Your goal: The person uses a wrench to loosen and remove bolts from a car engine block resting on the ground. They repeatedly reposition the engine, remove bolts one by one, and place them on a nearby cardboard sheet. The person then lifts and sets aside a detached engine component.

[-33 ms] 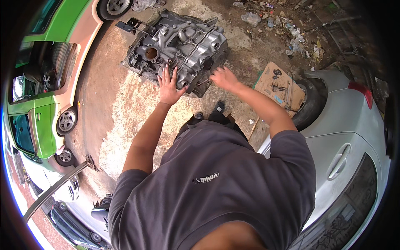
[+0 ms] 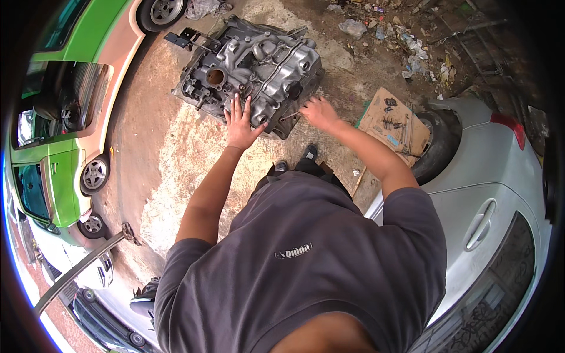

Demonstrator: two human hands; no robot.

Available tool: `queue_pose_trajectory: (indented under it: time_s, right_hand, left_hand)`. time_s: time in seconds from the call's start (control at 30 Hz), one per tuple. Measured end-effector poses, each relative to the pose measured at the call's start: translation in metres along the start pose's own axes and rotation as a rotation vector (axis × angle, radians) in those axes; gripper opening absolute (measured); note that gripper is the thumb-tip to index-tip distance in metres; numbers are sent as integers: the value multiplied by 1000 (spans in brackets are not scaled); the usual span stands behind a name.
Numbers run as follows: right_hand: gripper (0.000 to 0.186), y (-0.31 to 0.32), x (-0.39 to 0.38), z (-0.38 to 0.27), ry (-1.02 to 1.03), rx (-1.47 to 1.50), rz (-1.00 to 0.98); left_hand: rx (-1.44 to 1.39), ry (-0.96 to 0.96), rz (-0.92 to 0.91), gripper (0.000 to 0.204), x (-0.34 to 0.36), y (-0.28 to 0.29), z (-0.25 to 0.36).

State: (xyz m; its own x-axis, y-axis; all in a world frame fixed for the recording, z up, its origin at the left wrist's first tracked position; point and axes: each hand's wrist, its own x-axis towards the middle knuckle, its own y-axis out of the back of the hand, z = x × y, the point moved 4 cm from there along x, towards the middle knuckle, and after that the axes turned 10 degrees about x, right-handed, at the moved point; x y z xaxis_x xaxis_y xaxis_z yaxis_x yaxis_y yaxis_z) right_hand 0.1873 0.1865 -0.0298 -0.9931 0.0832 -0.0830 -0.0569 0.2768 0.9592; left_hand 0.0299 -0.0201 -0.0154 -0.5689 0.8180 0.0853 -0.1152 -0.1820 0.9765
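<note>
A grey metal car engine (image 2: 276, 73) sits on the ground in front of me. My left hand (image 2: 239, 126) lies flat against its near side, fingers spread. To the right, my right hand (image 2: 319, 113) is closed round the end of a thin metal rod-like tool (image 2: 289, 117), which points left to the engine's near right corner. The tool's far end is lost among the engine parts, so its kind cannot be told. A round opening (image 2: 215, 76) shows on the engine's left part.
Right of the engine, a cardboard sheet (image 2: 382, 126) bears several small metal parts and tools beside a tyre (image 2: 442, 144). A silver car (image 2: 488, 170) fills the right side. Green cars (image 2: 62, 176) stand at left. Litter (image 2: 415, 50) lies at the far right.
My right hand has shifted slightly right and nearer to me, still on the thin tool. My left hand stays on the engine.
</note>
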Motion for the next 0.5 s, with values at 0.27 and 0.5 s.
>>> queue_pose_trajectory:
  time_s: [0.27, 0.5]
  right_hand:
    - [24, -33, -67, -4, -849, 794, 190]
    - [22, -90, -50, -26, -829, 1198, 297]
  left_hand:
    - [-7, 149, 76, 121, -22, -10, 8]
    - [-84, 204, 118, 109, -24, -11, 7]
